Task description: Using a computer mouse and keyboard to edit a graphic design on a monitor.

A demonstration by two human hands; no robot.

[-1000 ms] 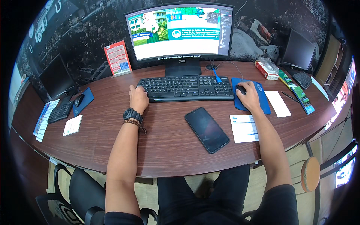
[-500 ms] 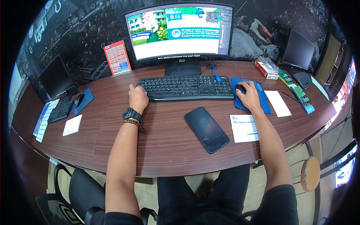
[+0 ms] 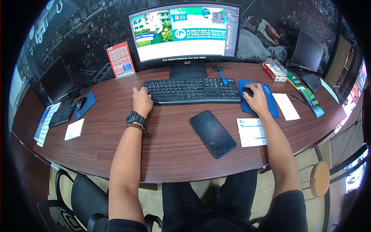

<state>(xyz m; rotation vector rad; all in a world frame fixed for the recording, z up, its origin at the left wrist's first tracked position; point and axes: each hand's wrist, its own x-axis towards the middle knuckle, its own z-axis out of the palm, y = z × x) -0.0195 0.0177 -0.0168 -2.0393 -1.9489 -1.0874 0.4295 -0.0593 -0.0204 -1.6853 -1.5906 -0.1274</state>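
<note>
A black keyboard [image 3: 191, 91] lies across the desk below a curved monitor [image 3: 184, 33] that displays a green and white layout in an editing window. At the keyboard's left end rests my left hand [image 3: 142, 102], fingers bent and slightly apart over the corner keys, holding nothing. That wrist wears a black watch and a beaded bracelet. My right hand [image 3: 256, 99] is closed over a black computer mouse [image 3: 248, 92], mostly covered by the fingers, on a blue mouse pad [image 3: 273, 105]. Between my forearms lies a black smartphone [image 3: 213, 133], its screen dark.
A printed paper [image 3: 251, 132] lies partly under my right forearm, with a white sheet [image 3: 286, 107] beyond it. A red and white box [image 3: 275, 72] stands at the back right. Left are a desk calendar [image 3: 121, 60], a second monitor [image 3: 60, 80] and another mouse [image 3: 81, 103].
The fingers of my left hand have shifted slightly at the keyboard's left end. My right hand stays on the mouse, and the monitor's picture looks the same.
</note>
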